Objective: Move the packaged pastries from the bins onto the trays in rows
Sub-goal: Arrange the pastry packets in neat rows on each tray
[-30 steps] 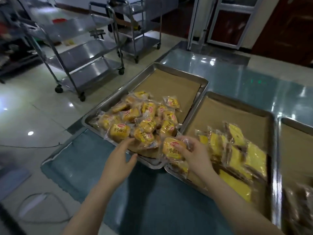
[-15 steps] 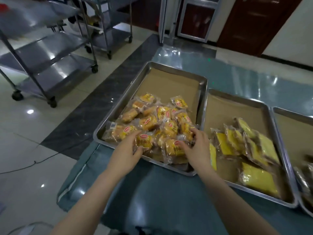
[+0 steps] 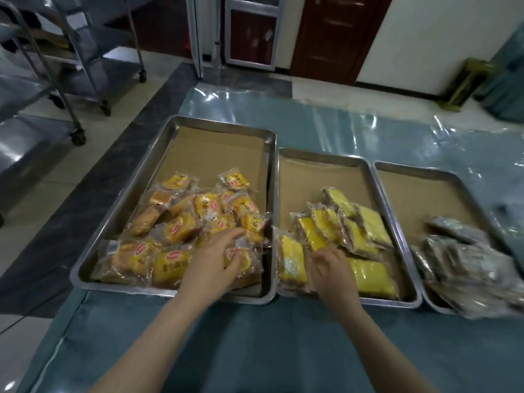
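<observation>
Three steel trays lined with brown paper stand side by side. The left tray (image 3: 112,221) holds a loose heap of round orange pastry packs (image 3: 181,228) in its near half. My left hand (image 3: 211,262) lies on the heap's near right corner, fingers spread over a pack. In the middle tray (image 3: 382,302), yellow cake packs (image 3: 371,276) overlap in rough rows. My right hand (image 3: 333,269) hovers at that tray's near left, fingers apart, holding nothing. The right tray (image 3: 419,169) carries a blurred pile of dark packs (image 3: 467,262).
The trays sit on a blue-green table cover (image 3: 255,350), with clear plastic film (image 3: 340,123) over the far side. Wheeled steel trolleys (image 3: 71,80) stand on the floor at the left. A green bin (image 3: 507,80) is at the back right.
My right hand put its round pastry pack down in the left tray and moved right over the middle tray. My left hand slid onto the heap. The view swung right.
</observation>
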`<state>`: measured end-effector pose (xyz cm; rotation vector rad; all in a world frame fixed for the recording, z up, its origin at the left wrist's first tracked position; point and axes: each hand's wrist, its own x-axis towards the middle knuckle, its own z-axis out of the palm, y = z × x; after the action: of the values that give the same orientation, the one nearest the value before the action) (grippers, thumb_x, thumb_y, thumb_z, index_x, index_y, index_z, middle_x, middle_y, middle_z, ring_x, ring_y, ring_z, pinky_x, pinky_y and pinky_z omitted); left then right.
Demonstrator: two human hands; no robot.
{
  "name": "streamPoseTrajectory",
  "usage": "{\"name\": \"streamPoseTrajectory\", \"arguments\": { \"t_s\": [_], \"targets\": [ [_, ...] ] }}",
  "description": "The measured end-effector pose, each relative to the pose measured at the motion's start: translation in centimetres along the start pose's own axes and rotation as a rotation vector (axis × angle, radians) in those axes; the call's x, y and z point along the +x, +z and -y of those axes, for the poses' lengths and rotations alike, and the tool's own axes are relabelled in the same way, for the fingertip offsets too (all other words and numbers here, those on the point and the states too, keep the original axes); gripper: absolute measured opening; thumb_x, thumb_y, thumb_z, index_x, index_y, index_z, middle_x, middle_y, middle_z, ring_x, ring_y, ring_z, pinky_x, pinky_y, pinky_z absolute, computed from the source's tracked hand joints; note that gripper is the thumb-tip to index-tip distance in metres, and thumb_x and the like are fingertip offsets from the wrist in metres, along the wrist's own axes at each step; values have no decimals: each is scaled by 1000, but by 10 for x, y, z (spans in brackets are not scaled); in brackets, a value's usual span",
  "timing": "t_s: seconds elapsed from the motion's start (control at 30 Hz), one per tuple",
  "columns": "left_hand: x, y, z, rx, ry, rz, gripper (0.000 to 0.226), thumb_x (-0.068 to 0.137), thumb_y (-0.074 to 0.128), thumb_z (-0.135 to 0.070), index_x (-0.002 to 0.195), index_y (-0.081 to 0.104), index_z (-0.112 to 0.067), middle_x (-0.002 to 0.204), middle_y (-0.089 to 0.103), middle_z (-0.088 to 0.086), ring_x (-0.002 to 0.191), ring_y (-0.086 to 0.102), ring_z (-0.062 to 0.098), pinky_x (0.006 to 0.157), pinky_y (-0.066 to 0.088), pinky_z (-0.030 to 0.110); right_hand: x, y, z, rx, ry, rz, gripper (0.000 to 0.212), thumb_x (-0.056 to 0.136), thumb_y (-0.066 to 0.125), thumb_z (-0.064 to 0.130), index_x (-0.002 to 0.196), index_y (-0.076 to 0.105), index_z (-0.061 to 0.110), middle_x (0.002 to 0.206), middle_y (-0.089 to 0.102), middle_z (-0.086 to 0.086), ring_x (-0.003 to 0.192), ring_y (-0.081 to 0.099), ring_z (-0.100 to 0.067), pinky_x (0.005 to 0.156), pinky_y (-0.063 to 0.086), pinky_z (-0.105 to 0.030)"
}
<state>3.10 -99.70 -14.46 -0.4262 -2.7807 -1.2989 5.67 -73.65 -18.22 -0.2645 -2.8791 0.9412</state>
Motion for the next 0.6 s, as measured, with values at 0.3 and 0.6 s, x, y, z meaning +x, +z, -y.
{"name": "streamPoseTrajectory", "arguments": {
  "t_s": [0.3, 0.6],
  "targets": [
    [48, 80, -54, 19, -11, 60, 41, 90, 56, -23, 128, 47, -37, 126, 48, -19, 107, 42, -8, 84, 33, 9, 38, -74, -83, 114, 43, -134, 20, 88, 61, 12, 92, 60, 31, 98, 56, 11, 91, 54, -3, 73, 39, -7],
    [111, 147, -86, 74, -109, 112, 42, 91, 54, -25, 126, 45, -46, 130, 49, -15, 98, 53, -2, 80, 49, 22, 114, -86, -145, 163, 209, 30, 44, 91, 58, 39, 132, 50, 24, 130, 54, 3, 111, 54, -13, 88, 48, -29]
  ]
}}
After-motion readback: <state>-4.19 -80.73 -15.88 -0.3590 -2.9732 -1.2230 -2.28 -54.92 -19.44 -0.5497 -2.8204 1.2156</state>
